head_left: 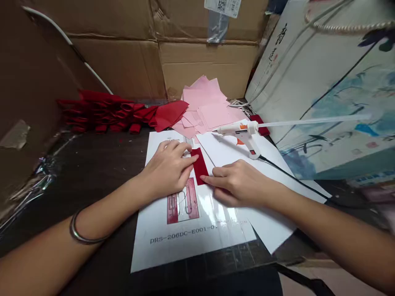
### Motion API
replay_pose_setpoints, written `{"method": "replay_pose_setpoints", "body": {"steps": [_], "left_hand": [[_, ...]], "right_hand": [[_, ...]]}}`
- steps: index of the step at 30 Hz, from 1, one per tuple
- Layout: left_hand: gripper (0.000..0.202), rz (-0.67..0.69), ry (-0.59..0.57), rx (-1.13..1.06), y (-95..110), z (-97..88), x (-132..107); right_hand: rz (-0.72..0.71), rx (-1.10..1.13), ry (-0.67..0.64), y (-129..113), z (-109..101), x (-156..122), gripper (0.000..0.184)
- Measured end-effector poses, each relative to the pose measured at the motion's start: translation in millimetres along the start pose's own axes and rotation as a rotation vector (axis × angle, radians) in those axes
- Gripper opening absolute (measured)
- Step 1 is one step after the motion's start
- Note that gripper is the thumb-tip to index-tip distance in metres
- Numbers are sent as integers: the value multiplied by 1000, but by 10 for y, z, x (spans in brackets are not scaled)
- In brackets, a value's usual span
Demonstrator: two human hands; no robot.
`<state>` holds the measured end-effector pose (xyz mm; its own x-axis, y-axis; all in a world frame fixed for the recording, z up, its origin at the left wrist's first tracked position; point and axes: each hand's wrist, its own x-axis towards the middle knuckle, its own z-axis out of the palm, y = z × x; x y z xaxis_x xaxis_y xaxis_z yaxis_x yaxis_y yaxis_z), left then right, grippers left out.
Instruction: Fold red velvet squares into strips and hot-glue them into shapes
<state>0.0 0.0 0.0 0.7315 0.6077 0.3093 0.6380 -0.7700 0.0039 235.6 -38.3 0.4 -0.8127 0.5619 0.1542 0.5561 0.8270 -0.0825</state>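
View: head camera, looking down at the bench [92, 193].

Left hand [168, 170]: fingers curved and slightly spread, resting over the laminated sheet, with the fingertips [194, 158] at the long edge of the dark red velvet strip [200, 166]; a thin metal bangle [83, 230] circles the wrist.

Right hand [237, 183]: fingers loosely bent and close together, with the index fingertip [205, 179] at the strip's lower end. Whether either of the hands is actually pinching the strip, I cannot tell.

Strip: tilted, lying between the hands on the laminated sheet [154, 246], just above its printed red template picture [183, 201].

Beside the hands: a white sheet of paper [265, 218] overlaps the laminated sheet on the right. A white hot glue gun [237, 131] with a long glue stick [308, 122] lies on that paper, its black cord [293, 181] trailing away to the right.

Behind: a loose pile of pink paper [203, 98] sits next to a row of folded red fabric pieces [101, 111]. A small dark red piece [259, 124] lies under the glue stick, and a printed paper bag [324, 94] and cardboard box [117, 61] stand at the back.
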Motion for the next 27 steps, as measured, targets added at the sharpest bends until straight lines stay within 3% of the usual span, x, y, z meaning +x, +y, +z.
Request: {"method": "replay_pose_setpoints", "body": {"steps": [8,13,17,22,27], "left_hand": [[35,-3,-13,37,23,9,14],[35,-13,-24,74,41,-7,14],[35,-19,-22,81,45,-20,19],[35,-8,-15,81,33,-13,13],[35,-6,-13,120,48,-13,13]], "right_hand": [[-68,-7,15,77,12,-14,33],[-90,-209,-31,-185,-11,30,28],[3,-286,-57,-397,-52,61,28],[158,-219,-25,-381,-44,70,48],[169,-331,-148,-475,-49,106,62]]}}
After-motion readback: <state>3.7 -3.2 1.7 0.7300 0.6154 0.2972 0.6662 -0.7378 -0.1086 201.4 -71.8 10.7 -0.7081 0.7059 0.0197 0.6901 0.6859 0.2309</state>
